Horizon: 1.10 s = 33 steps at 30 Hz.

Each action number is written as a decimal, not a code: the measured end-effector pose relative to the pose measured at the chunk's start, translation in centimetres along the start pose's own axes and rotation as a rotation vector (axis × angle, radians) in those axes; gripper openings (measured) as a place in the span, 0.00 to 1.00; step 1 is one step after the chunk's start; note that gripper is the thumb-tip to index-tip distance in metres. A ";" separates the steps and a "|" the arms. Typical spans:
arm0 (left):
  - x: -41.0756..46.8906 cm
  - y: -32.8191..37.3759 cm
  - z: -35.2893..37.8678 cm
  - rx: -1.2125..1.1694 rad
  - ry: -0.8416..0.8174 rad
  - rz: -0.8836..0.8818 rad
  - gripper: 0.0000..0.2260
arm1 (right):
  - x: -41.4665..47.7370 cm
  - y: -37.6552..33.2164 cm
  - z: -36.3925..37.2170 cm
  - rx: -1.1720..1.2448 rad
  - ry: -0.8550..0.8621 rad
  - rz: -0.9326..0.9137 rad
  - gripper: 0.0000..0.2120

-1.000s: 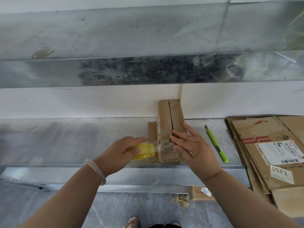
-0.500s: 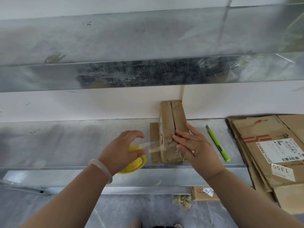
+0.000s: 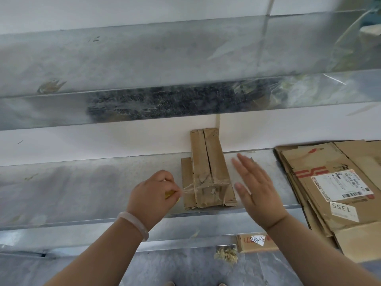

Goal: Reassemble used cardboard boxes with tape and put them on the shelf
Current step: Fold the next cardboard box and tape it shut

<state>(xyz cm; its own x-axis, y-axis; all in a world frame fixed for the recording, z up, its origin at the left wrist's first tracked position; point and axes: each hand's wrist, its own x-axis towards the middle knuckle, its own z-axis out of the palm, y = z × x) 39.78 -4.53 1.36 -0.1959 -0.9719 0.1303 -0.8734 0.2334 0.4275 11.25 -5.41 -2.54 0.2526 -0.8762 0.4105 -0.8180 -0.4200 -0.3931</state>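
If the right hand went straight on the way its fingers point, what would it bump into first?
Most likely the cardboard box, just beyond and left of the right hand; if it slips past, the white wall behind. Depth is unclear.

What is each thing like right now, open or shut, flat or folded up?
small box: folded up, flaps shut, on the shelf
tape strip: pulled taut between box and left hand
tape roll: gripped by left hand, mostly hidden
right hand: open, fingers straight, beside the box
flattened boxes: lying flat, stacked
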 end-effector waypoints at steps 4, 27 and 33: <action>0.3 0.3 -0.1 0.000 -0.030 -0.018 0.03 | -0.7 3.6 -0.1 -0.098 -0.202 0.622 0.28; 0.2 -0.8 -0.2 -0.200 -0.049 -0.109 0.04 | -4.8 -14.6 -3.2 0.152 -0.292 0.238 0.30; 0.3 -0.6 -0.3 -0.192 -0.037 -0.072 0.07 | -3.0 -17.1 -1.2 0.078 -0.443 0.399 0.33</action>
<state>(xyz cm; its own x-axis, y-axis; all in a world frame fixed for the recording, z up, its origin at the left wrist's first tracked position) 40.33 -4.99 1.40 -0.1552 -0.9859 0.0619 -0.7855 0.1611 0.5976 23.84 4.71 3.95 0.1390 -0.9778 -0.1569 -0.8578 -0.0397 -0.5124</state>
